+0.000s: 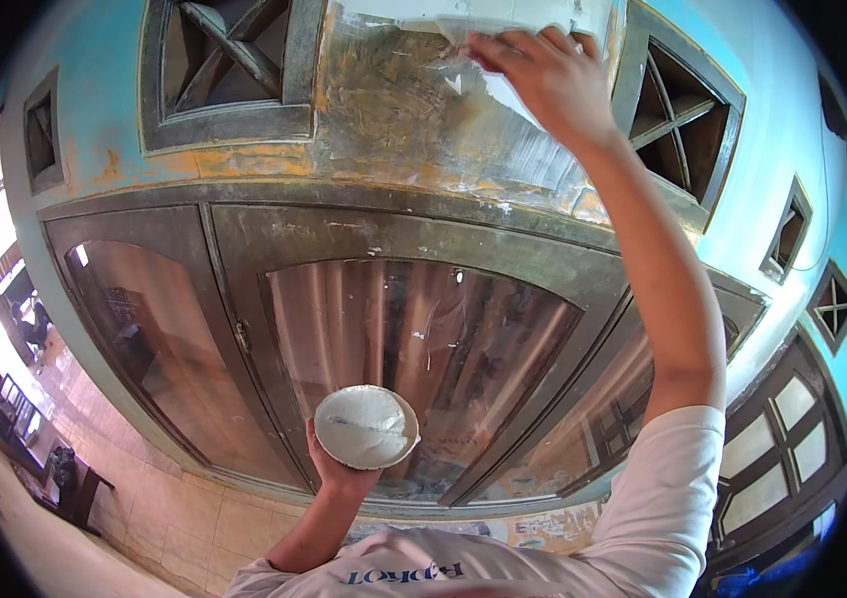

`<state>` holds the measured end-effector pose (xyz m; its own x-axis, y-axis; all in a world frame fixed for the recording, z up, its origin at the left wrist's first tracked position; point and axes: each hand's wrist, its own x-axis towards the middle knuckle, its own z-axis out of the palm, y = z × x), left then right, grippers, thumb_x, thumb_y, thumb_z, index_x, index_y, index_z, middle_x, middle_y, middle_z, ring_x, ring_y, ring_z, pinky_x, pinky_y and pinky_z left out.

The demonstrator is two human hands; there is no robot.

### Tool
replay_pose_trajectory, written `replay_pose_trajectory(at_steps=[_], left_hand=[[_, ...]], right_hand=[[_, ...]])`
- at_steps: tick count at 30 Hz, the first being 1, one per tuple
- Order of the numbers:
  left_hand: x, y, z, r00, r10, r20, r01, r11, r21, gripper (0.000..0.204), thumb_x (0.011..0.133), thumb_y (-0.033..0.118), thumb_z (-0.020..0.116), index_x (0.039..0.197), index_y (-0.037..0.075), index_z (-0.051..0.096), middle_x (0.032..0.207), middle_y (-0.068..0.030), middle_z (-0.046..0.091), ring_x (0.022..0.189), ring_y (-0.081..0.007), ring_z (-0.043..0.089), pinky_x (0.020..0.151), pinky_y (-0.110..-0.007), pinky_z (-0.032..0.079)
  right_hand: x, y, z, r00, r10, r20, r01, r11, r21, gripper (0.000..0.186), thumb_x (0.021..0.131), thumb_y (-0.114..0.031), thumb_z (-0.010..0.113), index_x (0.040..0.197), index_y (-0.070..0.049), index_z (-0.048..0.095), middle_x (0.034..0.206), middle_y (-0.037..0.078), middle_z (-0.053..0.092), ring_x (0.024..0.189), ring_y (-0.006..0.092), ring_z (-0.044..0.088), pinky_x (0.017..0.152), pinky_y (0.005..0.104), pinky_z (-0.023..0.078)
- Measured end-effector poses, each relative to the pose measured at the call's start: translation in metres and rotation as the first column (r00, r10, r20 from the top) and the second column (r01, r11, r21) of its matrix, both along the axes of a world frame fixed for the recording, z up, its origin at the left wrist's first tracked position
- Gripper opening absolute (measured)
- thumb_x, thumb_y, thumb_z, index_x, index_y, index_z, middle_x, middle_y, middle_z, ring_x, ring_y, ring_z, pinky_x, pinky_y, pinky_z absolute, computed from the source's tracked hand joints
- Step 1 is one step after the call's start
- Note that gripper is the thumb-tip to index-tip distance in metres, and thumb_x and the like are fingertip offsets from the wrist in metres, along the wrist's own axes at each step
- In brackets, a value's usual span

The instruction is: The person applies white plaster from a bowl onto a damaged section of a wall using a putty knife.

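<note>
My left hand [337,476] holds a round bowl [369,426] from beneath and the side, at chest height in front of the window. White paste fills the bowl, with a groove across its surface. Up high on the right, my right hand [548,80] pinches what looks like a pale, thin scraper [455,36] against the wall; its outline blends into the white behind it. A brownish bare patch of wall [374,115] lies below and left of that hand. Fresh white paste [533,149] is smeared under my right wrist, and more white covers the wall above.
Wooden vents with crossed slats [229,60] flank the patch, the other vent [678,110] close to my right forearm. Below is a dark-framed glass window [423,349] with curtains behind. A low wooden bench [75,488] stands on the tiled floor at left; a paned door [777,439] is at right.
</note>
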<state>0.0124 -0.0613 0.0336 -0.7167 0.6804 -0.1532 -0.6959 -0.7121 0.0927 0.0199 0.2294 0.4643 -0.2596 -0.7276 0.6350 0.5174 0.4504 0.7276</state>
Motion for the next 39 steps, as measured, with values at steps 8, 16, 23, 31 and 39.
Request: replay_pose_trajectory(at_steps=[8,16,23,31,39], left_hand=[[-0.005,0.018,-0.008,0.998,-0.036,-0.059,0.039,0.998,0.057,0.061,0.095,0.065,0.036,0.132,0.024,0.061,0.141,-0.0012,0.055,0.133,-0.0331,0.047,0.112,-0.059,0.034],[-0.01,0.009,-0.014,0.995,-0.041,-0.091,0.045,0.998,0.032,0.061,0.095,0.065,0.036,0.134,0.024,0.059,0.143,-0.0016,0.053,0.135,-0.033,0.045,0.114,-0.058,0.032],[-0.005,0.017,0.002,0.99,-0.085,-0.111,0.084,0.996,-0.006,0.06,0.095,0.065,0.036,0.133,0.025,0.059,0.142,-0.0007,0.054,0.135,-0.0325,0.046,0.114,-0.059,0.032],[0.002,0.009,-0.004,0.99,-0.1,-0.103,0.101,0.995,0.003,0.062,0.095,0.067,0.034,0.134,0.026,0.059,0.143,-0.0017,0.054,0.134,-0.0338,0.047,0.113,-0.06,0.033],[-0.001,0.005,-0.012,0.991,-0.019,-0.133,0.033,0.994,0.108,0.064,0.095,0.063,0.039,0.138,0.019,0.056,0.147,-0.0097,0.051,0.135,-0.0397,0.046,0.113,-0.068,0.029]], right_hand=[[0.008,-0.004,0.076,0.996,0.059,-0.059,-0.077,0.928,-0.364,0.027,0.093,-0.02,0.063,0.118,-0.02,0.071,0.113,0.0,0.067,0.108,0.0243,0.058,0.095,0.0441,0.042],[0.005,0.009,-0.095,0.994,0.003,0.11,0.023,0.971,-0.237,0.049,0.082,-0.021,0.07,0.128,-0.04,0.065,0.11,-0.009,0.061,0.1,0.0178,0.057,0.084,0.0401,0.044],[0.016,-0.001,-0.051,0.996,0.052,-0.066,-0.066,0.971,-0.232,0.057,0.078,-0.019,0.076,0.13,-0.039,0.065,0.108,-0.011,0.062,0.095,0.0166,0.058,0.083,0.0406,0.043],[0.006,-0.008,-0.127,0.997,0.046,0.06,-0.022,0.938,-0.345,0.043,0.083,-0.019,0.068,0.124,-0.032,0.068,0.112,-0.007,0.061,0.098,0.0197,0.055,0.085,0.045,0.043],[0.065,-0.077,-0.22,0.783,0.53,0.326,-0.026,0.552,-0.834,0.038,0.085,-0.015,0.072,0.123,-0.02,0.067,0.092,0.005,0.068,0.078,0.0236,0.061,0.078,0.0384,0.048]])
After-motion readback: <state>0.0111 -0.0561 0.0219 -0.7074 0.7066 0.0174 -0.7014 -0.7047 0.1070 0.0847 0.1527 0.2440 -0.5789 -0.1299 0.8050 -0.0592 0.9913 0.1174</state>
